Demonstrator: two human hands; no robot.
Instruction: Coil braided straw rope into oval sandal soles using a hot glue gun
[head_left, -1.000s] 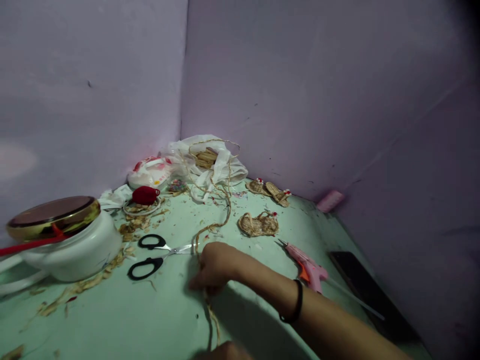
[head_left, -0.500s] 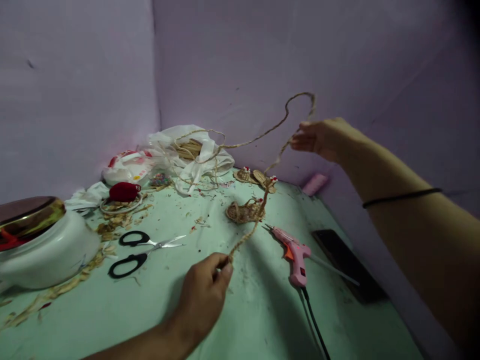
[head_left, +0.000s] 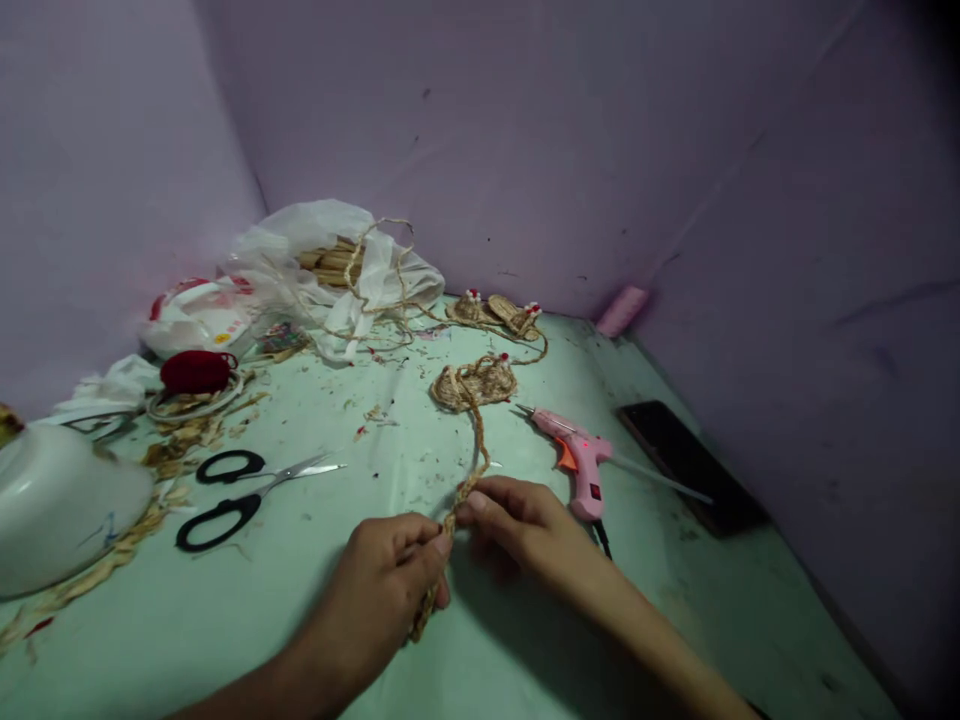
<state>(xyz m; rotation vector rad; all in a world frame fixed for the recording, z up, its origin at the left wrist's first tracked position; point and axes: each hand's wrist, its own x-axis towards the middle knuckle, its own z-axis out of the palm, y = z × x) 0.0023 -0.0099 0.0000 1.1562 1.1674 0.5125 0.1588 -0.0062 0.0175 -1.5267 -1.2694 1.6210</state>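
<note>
Pale purple walls (head_left: 525,130) back a pale green tabletop (head_left: 315,610): black-handled metal scissors (head_left: 276,481) spread at left, pink pistol-shaped glue gun (head_left: 589,465) at right with a flat dark rectangular slab (head_left: 690,465) farther right, white translucent plastic bag (head_left: 420,283) at far left. Left hand (head_left: 382,575) has thumb and fingers clamped on a tan braided plant-fibre cord (head_left: 480,435) at near centre; right hand (head_left: 525,520) pinches it just farther along. Cord runs far across a small tan woven sandal-shaped piece (head_left: 487,385), bends at right, then leads back left toward the bag.
</note>
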